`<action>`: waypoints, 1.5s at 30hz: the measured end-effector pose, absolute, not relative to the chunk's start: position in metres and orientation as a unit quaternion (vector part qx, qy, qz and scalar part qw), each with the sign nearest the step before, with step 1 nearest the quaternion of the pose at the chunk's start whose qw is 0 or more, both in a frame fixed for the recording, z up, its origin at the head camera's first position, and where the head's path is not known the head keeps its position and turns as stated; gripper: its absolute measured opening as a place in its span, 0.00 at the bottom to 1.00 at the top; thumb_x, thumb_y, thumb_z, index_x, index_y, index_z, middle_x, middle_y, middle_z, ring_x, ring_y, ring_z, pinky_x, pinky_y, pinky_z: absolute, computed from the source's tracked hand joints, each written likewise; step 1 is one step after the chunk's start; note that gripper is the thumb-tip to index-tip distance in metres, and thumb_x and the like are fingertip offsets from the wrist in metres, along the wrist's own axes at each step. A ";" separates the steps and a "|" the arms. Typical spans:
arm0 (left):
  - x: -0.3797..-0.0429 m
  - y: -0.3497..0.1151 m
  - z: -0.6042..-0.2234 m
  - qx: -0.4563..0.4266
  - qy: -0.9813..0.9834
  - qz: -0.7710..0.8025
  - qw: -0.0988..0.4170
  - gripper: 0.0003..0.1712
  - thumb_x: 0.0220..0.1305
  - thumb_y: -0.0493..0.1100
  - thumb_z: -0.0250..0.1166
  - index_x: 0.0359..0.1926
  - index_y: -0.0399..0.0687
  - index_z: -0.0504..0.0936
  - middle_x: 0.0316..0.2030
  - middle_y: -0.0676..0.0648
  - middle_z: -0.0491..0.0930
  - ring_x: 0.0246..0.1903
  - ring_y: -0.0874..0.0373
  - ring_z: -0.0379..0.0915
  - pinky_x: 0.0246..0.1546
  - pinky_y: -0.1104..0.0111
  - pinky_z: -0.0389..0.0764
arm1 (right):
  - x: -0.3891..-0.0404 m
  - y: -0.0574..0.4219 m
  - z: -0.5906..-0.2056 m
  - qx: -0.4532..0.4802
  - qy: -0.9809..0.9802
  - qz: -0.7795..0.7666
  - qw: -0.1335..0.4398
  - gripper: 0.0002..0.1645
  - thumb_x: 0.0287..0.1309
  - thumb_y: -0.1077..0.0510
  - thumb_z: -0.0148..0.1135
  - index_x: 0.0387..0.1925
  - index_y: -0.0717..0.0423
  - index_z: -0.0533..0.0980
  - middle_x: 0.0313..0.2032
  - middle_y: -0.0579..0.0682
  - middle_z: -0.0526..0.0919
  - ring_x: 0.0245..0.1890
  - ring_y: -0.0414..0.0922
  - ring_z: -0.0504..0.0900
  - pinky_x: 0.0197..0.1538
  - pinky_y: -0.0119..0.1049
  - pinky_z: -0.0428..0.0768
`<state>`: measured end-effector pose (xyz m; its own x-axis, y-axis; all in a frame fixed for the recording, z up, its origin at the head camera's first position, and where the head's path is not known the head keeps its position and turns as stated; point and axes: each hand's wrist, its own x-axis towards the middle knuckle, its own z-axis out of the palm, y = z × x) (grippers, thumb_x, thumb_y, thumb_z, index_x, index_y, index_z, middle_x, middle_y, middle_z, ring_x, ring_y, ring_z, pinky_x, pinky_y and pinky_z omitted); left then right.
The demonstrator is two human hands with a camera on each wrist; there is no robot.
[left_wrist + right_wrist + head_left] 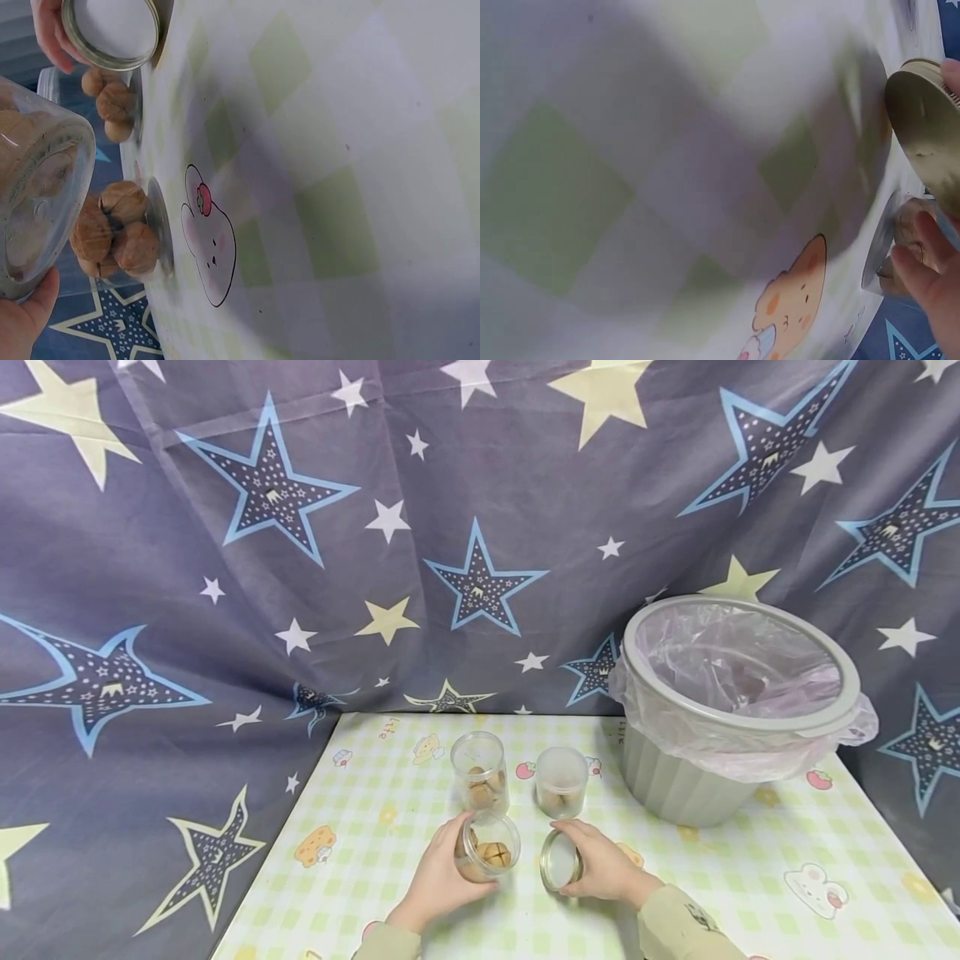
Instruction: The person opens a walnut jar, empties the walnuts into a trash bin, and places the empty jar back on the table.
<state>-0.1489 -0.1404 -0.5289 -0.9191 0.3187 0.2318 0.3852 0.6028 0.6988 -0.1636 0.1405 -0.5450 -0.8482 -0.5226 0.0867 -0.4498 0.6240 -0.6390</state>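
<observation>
Centrally, a lidless walnut jar [474,867] tilts above the checked tabletop [337,910], the left hand's [441,878] fingers curled round its side. Right hand [606,865] grips a gold-coloured lid [561,862] by its edge. Behind: left rear jar [480,762], right rear jar [562,768], both holding walnuts; farther right, a lined grey bin [675,781].

A cloth-screened nook, room type unclear: star cloth [420,485] at twelve o'clock, checked table [360,835] at six, bin [667,785] at three
</observation>
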 end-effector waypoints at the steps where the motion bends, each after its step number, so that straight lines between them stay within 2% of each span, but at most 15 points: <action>1: -0.149 -0.140 -0.529 -0.198 -0.894 -0.401 0.040 0.59 0.35 0.48 0.81 0.67 0.39 0.58 0.60 0.36 0.68 0.58 0.39 0.67 0.56 0.40 0.70 | -0.164 0.141 -0.545 -0.273 0.900 -0.337 0.054 0.55 0.34 0.55 0.78 0.65 0.62 0.61 0.61 0.62 0.68 0.58 0.62 0.70 0.54 0.61 0.75; 6: -0.147 -0.140 -0.529 -0.197 -0.897 -0.395 0.031 0.59 0.35 0.49 0.80 0.67 0.38 0.58 0.61 0.36 0.67 0.59 0.39 0.66 0.57 0.41 0.70 | -0.164 0.144 -0.544 -0.279 0.903 -0.322 0.061 0.54 0.32 0.56 0.79 0.64 0.60 0.62 0.57 0.58 0.70 0.54 0.60 0.72 0.49 0.60 0.79; 12: -0.146 -0.140 -0.528 -0.194 -0.897 -0.397 0.029 0.59 0.35 0.48 0.80 0.68 0.38 0.58 0.61 0.36 0.67 0.59 0.38 0.65 0.57 0.40 0.69 | -0.164 0.147 -0.546 -0.281 0.922 -0.262 0.039 0.53 0.30 0.51 0.80 0.63 0.54 0.66 0.54 0.51 0.72 0.52 0.52 0.73 0.50 0.53 0.80; 18: -0.147 -0.140 -0.531 -0.199 -0.896 -0.395 0.034 0.59 0.35 0.48 0.80 0.67 0.38 0.58 0.61 0.36 0.67 0.59 0.38 0.65 0.56 0.39 0.69 | -0.164 0.149 -0.547 -0.293 0.931 -0.217 0.016 0.53 0.27 0.50 0.80 0.61 0.53 0.68 0.51 0.50 0.74 0.50 0.50 0.74 0.50 0.49 0.80; 38: -0.145 -0.138 -0.531 -0.200 -0.898 -0.390 0.031 0.59 0.35 0.47 0.80 0.67 0.38 0.58 0.60 0.37 0.68 0.58 0.39 0.66 0.56 0.41 0.70 | -0.161 0.153 -0.552 -0.269 0.941 -0.193 0.065 0.53 0.29 0.49 0.79 0.62 0.53 0.67 0.56 0.58 0.74 0.55 0.58 0.73 0.55 0.57 0.76; 45: -0.145 -0.137 -0.534 -0.202 -0.897 -0.392 0.030 0.59 0.34 0.47 0.81 0.67 0.38 0.58 0.60 0.37 0.69 0.58 0.40 0.67 0.56 0.41 0.71 | -0.159 0.154 -0.552 -0.254 0.939 -0.213 0.093 0.52 0.31 0.51 0.79 0.62 0.52 0.66 0.58 0.61 0.72 0.58 0.63 0.70 0.51 0.64 0.74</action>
